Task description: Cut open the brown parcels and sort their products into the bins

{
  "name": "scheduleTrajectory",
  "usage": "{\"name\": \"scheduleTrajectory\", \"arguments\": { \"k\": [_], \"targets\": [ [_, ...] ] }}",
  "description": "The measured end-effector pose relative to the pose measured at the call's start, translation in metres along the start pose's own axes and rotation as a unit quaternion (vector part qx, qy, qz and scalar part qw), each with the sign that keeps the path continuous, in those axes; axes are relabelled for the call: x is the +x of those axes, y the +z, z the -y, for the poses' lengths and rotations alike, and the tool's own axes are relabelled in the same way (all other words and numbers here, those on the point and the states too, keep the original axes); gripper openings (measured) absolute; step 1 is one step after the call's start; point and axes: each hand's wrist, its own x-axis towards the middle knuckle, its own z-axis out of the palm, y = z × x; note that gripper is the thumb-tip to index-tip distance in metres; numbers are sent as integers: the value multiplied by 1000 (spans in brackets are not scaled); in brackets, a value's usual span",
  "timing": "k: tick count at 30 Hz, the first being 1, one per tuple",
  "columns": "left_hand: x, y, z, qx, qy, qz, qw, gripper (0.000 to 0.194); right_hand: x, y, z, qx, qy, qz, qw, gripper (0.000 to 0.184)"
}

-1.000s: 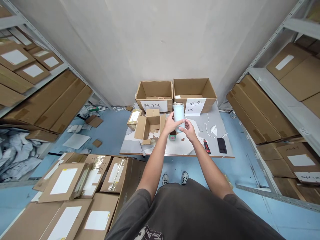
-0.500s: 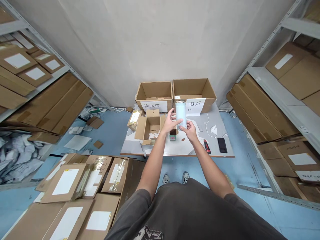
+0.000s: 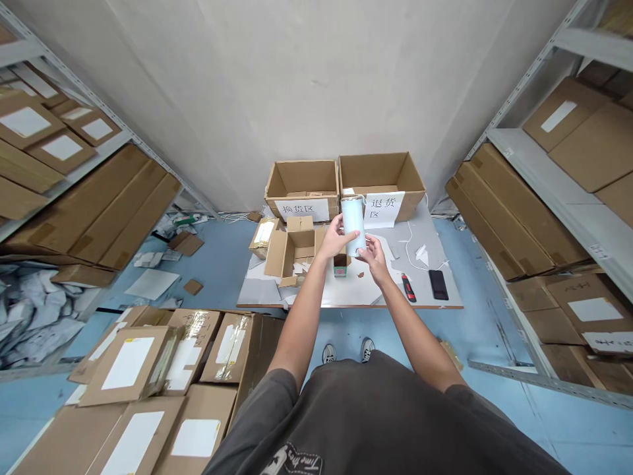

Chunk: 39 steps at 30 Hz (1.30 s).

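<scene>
A pale blue tumbler [image 3: 353,224] with a metallic rim is held above the table, tilted slightly, between both hands. My left hand [image 3: 337,239] wraps its left side, the thumb lying across the front. My right hand [image 3: 374,259] grips it low on the right, fingers curled at the base. Below it on the table stands a small green box [image 3: 340,266], open at the top. To the left of that sits an open cardboard box [image 3: 298,254] with flaps spread and white scraps inside.
Two large cartons with paper signs, a left carton [image 3: 302,179] and a right carton [image 3: 383,173], stand at the table's back. A red utility knife [image 3: 408,288] and a black phone [image 3: 438,284] lie right. Taped parcels [image 3: 127,363] are stacked at my left; shelves [image 3: 548,171] flank both sides.
The tumbler tilts a little, its top leaning left, and both hands turn with it. The camera view has shifted slightly. Nothing was let go.
</scene>
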Motion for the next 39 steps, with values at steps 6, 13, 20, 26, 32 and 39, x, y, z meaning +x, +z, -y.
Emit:
{"name": "scheduleTrajectory", "arguments": {
  "k": [6,13,20,26,32,39],
  "targets": [
    [-2,2,-4,-28,29,45,998,93,1,-2,8,27,-10,33,999,82],
    [-3,8,-5,19,8,-6,1000,96,1,3,-1,-15,-23,-46,999,90],
    [1,9,-8,-8,16,11,1000,94,-3,4,0,-47,-35,-53,997,102],
    [-3,5,-7,-59,3,42,997,93,-3,-7,12,34,16,40,999,84],
    [-5,8,-9,-62,10,56,996,84,-6,0,14,10,-22,-15,1000,89],
    [-5,7,-12,-17,-12,1,1000,90,-11,8,7,-26,-28,-67,997,95]
  ]
}}
